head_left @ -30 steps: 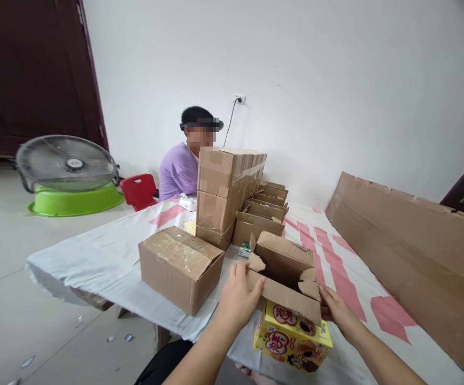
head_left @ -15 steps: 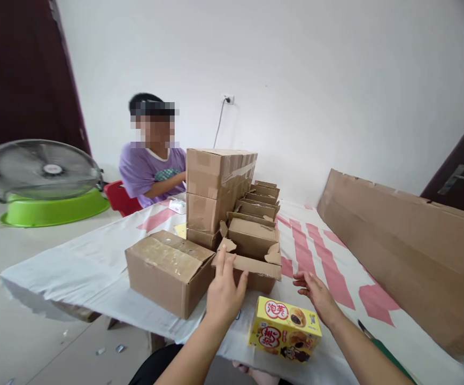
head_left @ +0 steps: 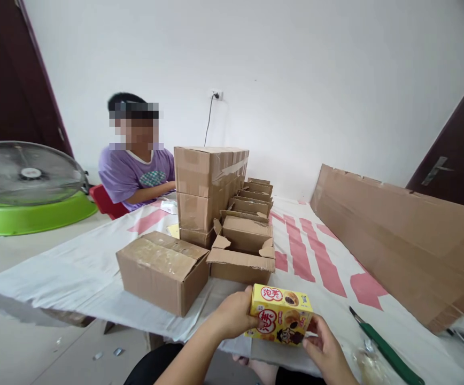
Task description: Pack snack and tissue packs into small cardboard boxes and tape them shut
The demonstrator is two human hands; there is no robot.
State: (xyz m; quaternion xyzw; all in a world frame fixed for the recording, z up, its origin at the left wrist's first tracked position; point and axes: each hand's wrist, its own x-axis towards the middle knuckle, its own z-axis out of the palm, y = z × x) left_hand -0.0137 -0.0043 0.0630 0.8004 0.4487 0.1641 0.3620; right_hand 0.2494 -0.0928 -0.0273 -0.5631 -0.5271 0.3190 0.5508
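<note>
A yellow snack box (head_left: 282, 315) with red lettering and pastry pictures is gripped between my two hands at the table's near edge. My left hand (head_left: 238, 314) wraps its left end, with the thumb on the front face. At the right end, my right hand (head_left: 323, 341) has its fingers on the lower corner. Just beyond stands an open cardboard box (head_left: 240, 267), flaps spread, its bottom hidden from view. To the left is a closed cardboard box (head_left: 155, 278) with tape across its top.
Taped cartons (head_left: 194, 174) are stacked behind, beside a row of open boxes (head_left: 252, 206). A green-handled knife (head_left: 388, 347) and crumpled clear plastic (head_left: 370, 366) lie at right. A cardboard sheet (head_left: 392, 235) leans along the right side. A person in purple (head_left: 136, 176) sits across.
My hands pushed the open cardboard box forward to the row, let it go, and took hold of the yellow snack box. The view has turned right, and the person across has turned this way.
</note>
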